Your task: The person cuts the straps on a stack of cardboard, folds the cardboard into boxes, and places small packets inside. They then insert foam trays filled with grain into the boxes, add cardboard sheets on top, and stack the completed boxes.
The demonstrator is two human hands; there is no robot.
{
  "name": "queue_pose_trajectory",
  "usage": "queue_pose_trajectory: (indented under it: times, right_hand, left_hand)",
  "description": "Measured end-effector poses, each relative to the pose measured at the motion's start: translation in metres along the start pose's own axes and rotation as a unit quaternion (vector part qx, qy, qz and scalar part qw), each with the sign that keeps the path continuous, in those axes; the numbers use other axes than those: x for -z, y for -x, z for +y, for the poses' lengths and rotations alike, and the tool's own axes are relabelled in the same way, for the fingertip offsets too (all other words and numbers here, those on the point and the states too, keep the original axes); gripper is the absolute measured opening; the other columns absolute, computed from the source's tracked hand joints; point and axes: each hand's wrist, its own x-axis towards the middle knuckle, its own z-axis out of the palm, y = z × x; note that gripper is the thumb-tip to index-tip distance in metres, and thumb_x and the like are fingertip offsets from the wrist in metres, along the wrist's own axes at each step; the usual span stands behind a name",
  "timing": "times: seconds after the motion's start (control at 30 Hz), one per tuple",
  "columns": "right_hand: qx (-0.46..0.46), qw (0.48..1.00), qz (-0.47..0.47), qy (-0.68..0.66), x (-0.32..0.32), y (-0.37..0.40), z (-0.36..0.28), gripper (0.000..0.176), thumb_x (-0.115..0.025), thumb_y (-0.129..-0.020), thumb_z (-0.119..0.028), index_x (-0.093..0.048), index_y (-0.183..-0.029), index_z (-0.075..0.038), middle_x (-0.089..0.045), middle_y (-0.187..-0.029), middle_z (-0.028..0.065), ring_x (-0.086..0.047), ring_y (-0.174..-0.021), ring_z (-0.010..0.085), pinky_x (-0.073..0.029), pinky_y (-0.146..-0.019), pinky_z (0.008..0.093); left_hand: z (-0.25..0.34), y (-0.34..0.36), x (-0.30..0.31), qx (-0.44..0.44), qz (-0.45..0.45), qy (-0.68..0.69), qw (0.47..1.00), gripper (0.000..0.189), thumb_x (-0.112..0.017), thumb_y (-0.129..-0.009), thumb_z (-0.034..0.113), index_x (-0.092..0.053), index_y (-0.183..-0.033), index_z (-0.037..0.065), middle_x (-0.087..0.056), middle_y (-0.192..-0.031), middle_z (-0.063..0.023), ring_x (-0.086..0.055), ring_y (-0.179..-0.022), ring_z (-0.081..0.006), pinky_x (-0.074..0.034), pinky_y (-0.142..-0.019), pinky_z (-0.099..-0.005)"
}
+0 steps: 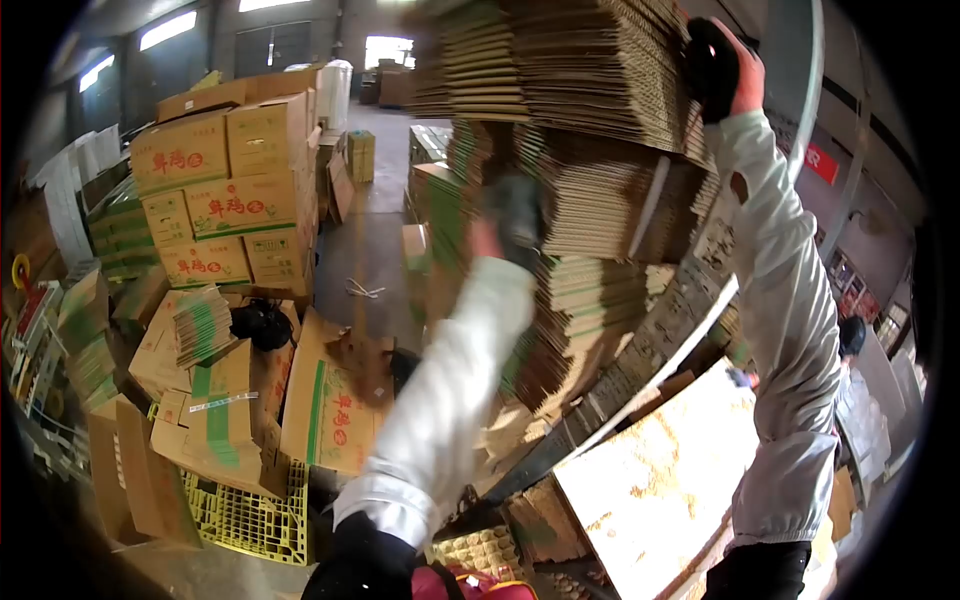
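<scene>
My right hand [727, 70], in a black and pink-orange glove, is raised at the right edge of a tall stack of flattened cardboard boxes [590, 75]. Its fingers are curled against the edges of the upper bundle. My left hand [508, 225], gloved too, is in front of the stack's left side, lower down. Motion smears it, so its fingers and whatever they touch cannot be made out. Below the upper bundle sit more flattened boxes [595, 210], some bound with a pale strap.
Printed cartons [245, 200] are piled at the left. Open boxes [215, 420] lie near a yellow plastic pallet [245, 515]. A brightly lit board or tabletop [650, 470] is at lower right, beside a pale rail [660, 375]. Another person [852, 340] is at the far right.
</scene>
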Motion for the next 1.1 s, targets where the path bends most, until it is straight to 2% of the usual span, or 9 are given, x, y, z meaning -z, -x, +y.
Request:
queue_pose_trajectory:
  times: [0.13, 0.17, 0.33, 0.43, 0.47, 0.57, 0.73, 0.9, 1.1]
  right_hand:
    - [-0.156, 0.979, 0.081, -0.108, -0.005, 0.033, -0.028, 0.015, -0.061, -0.068, -0.019, -0.053, -0.066, -0.007, -0.046, -0.051, 0.0045, -0.043, -0.038, 0.0172, -0.033, -0.034, 0.0277]
    - [-0.152, 0.974, 0.03, -0.163, -0.001, 0.032, -0.02, 0.014, -0.06, -0.069, -0.019, -0.054, -0.062, -0.008, -0.038, -0.044, -0.0015, -0.032, -0.032, 0.01, -0.02, -0.032, 0.0238]
    - [-0.03, 0.956, -0.018, 0.291, -0.065, 0.087, -0.079, 0.051, -0.069, -0.055, -0.034, -0.055, -0.087, 0.003, -0.057, -0.074, 0.0172, -0.057, -0.069, 0.0221, -0.048, -0.063, 0.0317]
    - [-0.008, 0.919, -0.374, 0.128, -0.079, 0.101, -0.095, 0.08, -0.068, -0.045, -0.049, -0.047, -0.099, 0.006, -0.051, -0.097, 0.0239, -0.051, -0.09, 0.0321, -0.044, -0.076, 0.035]
    - [0.202, 0.958, -0.17, 0.113, -0.129, 0.122, -0.063, 0.085, -0.059, -0.049, -0.062, -0.047, -0.101, 0.004, -0.049, -0.099, 0.0236, -0.047, -0.097, 0.0327, -0.039, -0.082, 0.0383]
    - [0.232, 0.96, -0.067, 0.14, -0.159, 0.198, -0.069, 0.083, -0.054, -0.046, -0.067, -0.051, -0.089, 0.004, -0.053, -0.087, 0.0179, -0.051, -0.086, 0.0274, -0.04, -0.073, 0.0333]
    - [-0.03, 0.957, -0.248, -0.149, -0.056, 0.271, -0.126, 0.041, -0.06, -0.051, -0.039, -0.053, -0.064, -0.001, -0.053, -0.063, 0.015, -0.053, -0.063, 0.0288, -0.043, -0.059, 0.0323]
    - [-0.357, 0.929, -0.074, -0.06, -0.005, 0.331, -0.153, 0.032, -0.06, -0.057, -0.029, -0.047, -0.067, -0.002, -0.05, -0.068, 0.0135, -0.05, -0.068, 0.0269, -0.04, -0.063, 0.035]
    - [-0.382, 0.914, 0.085, 0.105, 0.139, 0.388, -0.179, 0.028, -0.066, -0.06, -0.026, -0.055, -0.072, -0.003, -0.051, -0.063, 0.0059, -0.049, -0.061, 0.0162, -0.04, -0.059, 0.0277]
  left_hand:
    - [0.136, 0.063, -0.069, -0.017, 0.015, 0.018, 1.0, 0.022, -0.051, -0.075, 0.034, -0.055, -0.087, 0.015, -0.056, -0.084, -0.0028, -0.05, -0.081, -0.0177, -0.04, -0.072, -0.0336]
    - [0.173, 0.036, -0.041, 0.193, -0.014, 0.131, 0.972, 0.026, -0.047, -0.075, 0.025, -0.051, -0.089, 0.004, -0.054, -0.085, -0.0067, -0.047, -0.088, -0.0195, -0.032, -0.085, -0.0388]
    - [0.163, 0.066, -0.014, 0.181, 0.004, -0.207, 0.961, 0.026, -0.047, -0.076, 0.025, -0.051, -0.089, 0.004, -0.054, -0.084, -0.0065, -0.048, -0.086, -0.0189, -0.034, -0.082, -0.0367]
    - [0.148, 0.115, 0.007, 0.182, 0.041, -0.379, 0.906, 0.026, -0.047, -0.076, 0.026, -0.052, -0.09, 0.004, -0.054, -0.084, -0.0064, -0.048, -0.084, -0.0184, -0.035, -0.08, -0.0354]
    - [0.144, 0.135, 0.015, 0.189, 0.052, -0.419, 0.887, 0.026, -0.047, -0.076, 0.026, -0.052, -0.09, 0.004, -0.054, -0.084, -0.0064, -0.048, -0.083, -0.0183, -0.035, -0.08, -0.0349]
    - [0.139, 0.196, 0.04, 0.225, 0.086, -0.5, 0.832, 0.026, -0.047, -0.077, 0.026, -0.052, -0.09, 0.004, -0.055, -0.083, -0.0063, -0.049, -0.082, -0.0179, -0.036, -0.078, -0.0336]
    - [0.118, 0.289, 0.063, 0.297, 0.119, -0.555, 0.768, 0.027, -0.046, -0.077, 0.026, -0.053, -0.091, 0.004, -0.055, -0.082, -0.0061, -0.05, -0.079, -0.0172, -0.037, -0.075, -0.0315]
    - [0.096, 0.352, 0.061, 0.347, 0.135, -0.566, 0.735, 0.027, -0.046, -0.078, 0.026, -0.054, -0.091, 0.004, -0.055, -0.081, -0.0059, -0.051, -0.076, -0.0165, -0.039, -0.071, -0.0293]
    - [0.053, 0.397, 0.054, 0.383, 0.129, -0.535, 0.742, 0.027, -0.046, -0.079, 0.026, -0.054, -0.092, 0.004, -0.056, -0.08, -0.0057, -0.052, -0.073, -0.0157, -0.041, -0.068, -0.0267]
